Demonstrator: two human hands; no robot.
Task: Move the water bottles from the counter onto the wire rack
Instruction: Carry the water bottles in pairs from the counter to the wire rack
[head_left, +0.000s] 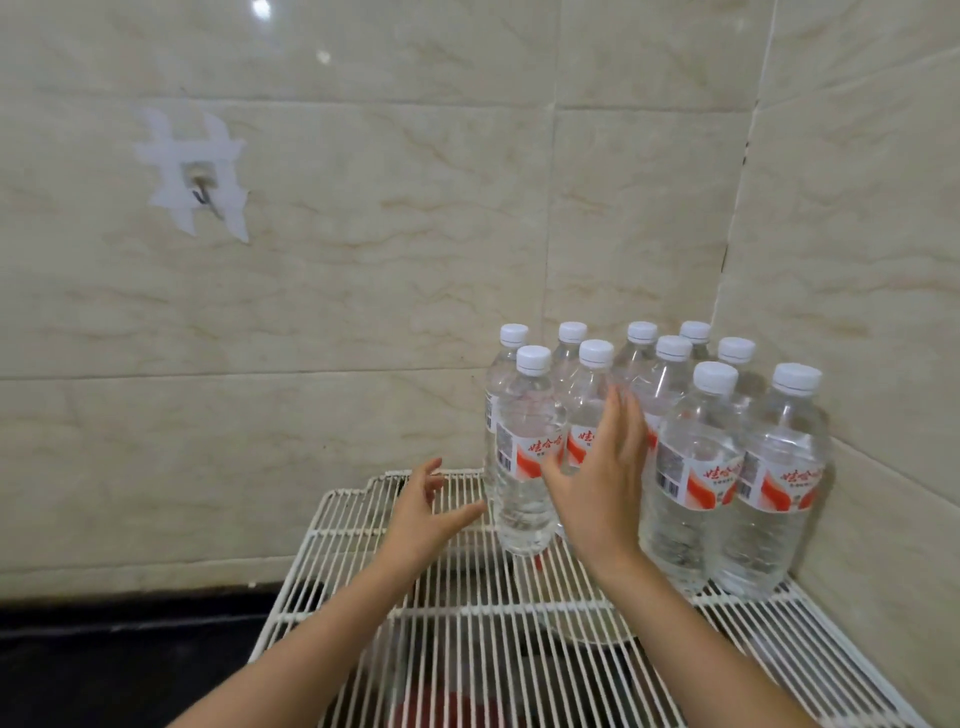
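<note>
- 10 water bottles (696, 467) stand upright on the white wire rack (467, 649), packed close together in its far right corner where 2 tiled walls (363, 286) meet.
- All have white caps, and the labels that show are red and white.
- The left hand (426, 514) hovers above the rack just left of the leftmost front bottle (524, 499), with fingers spread and relaxed, holding nothing.
- The right hand (602, 483) is raised in front of the cluster, palm toward the bottles and fingers straight, gripping nothing. Whether it touches a bottle cannot be told.
- The leftmost front bottle stands between the 2 hands.
- A dark tabletop (104, 649) lies to the left of the rack, below the wall.
- A small metal hook (200, 189) sits on the left wall, ringed by white adhesive patches.
</note>
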